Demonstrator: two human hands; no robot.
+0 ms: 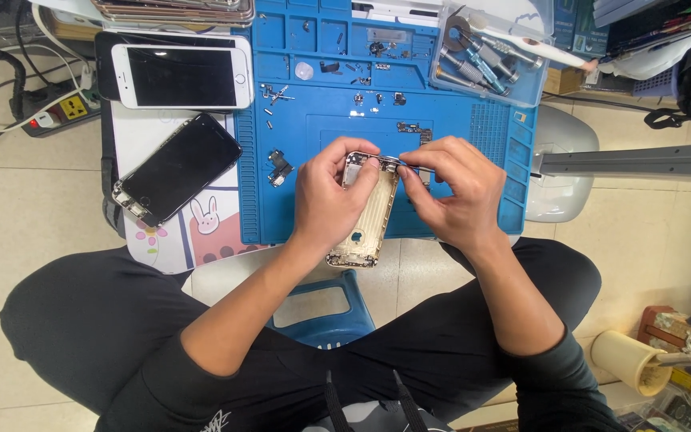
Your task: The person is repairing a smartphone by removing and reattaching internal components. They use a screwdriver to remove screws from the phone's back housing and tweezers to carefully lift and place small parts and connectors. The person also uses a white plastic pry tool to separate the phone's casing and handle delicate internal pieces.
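An empty gold phone housing is held over the front edge of the blue repair mat. My left hand grips its left side, thumb and fingers curled round the upper part. At the housing's top end my right hand pinches a small metal part, fingertips meeting the left hand's there. Small screws and loose phone parts lie scattered on the mat beyond both hands.
A white phone and a dark-screened phone lie left of the mat. A clear tray of tools sits at the mat's far right. A power strip lies far left, a lamp base right, a blue stool below.
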